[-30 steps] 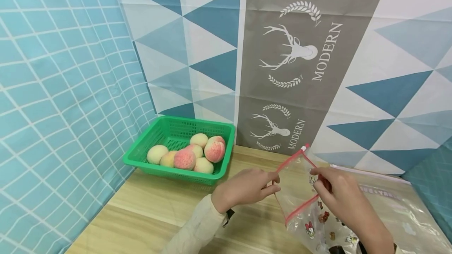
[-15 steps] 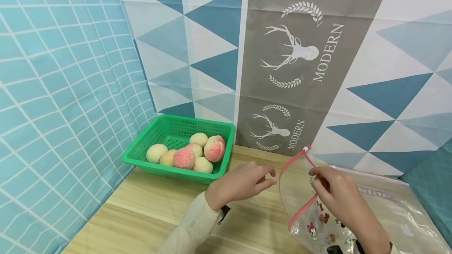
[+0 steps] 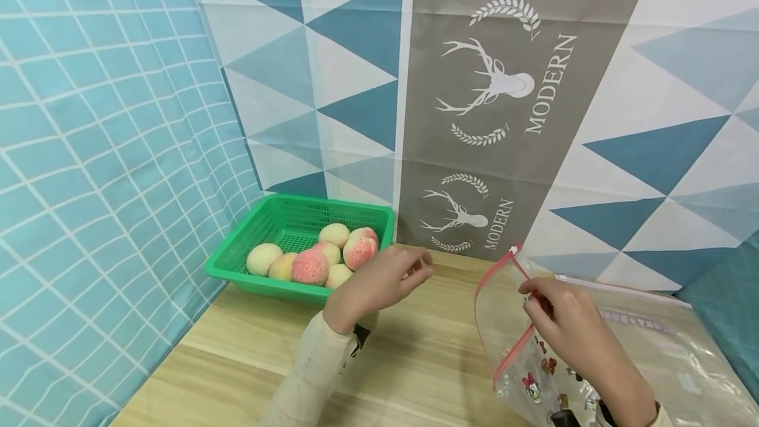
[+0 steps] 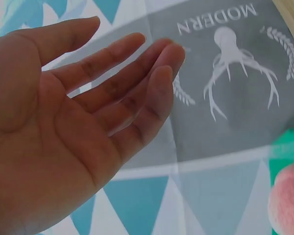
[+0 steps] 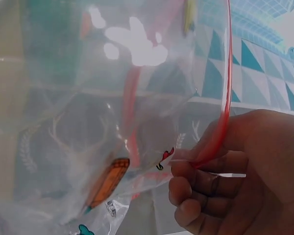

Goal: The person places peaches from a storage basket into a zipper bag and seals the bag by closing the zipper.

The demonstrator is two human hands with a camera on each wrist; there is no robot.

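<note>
My right hand (image 3: 569,331) pinches the red-edged rim of a clear zip bag (image 3: 504,308) printed with small cartoon figures. The bag's mouth gapes toward the left, its white slider at the top corner. In the right wrist view the thumb and fingers grip the red strip (image 5: 224,117). My left hand (image 3: 379,285) holds nothing and hovers beside the green basket (image 3: 356,206), overlapping its front right corner in the head view. Its fingers are loosely bent, palm bare in the left wrist view. Several pink and cream peaches (image 3: 309,267) lie in the basket.
Flat on the wood-grain table (image 3: 415,361) at the right lies a larger clear zip bag (image 3: 664,341), partly behind my right forearm. A patterned cloth (image 3: 350,84) hangs along the back, and a blue checked one (image 3: 107,150) along the left side.
My left hand has let go of the bag's rim and moved left toward the basket. The freed rim has bowed to the right. My right hand stays on the bag.
</note>
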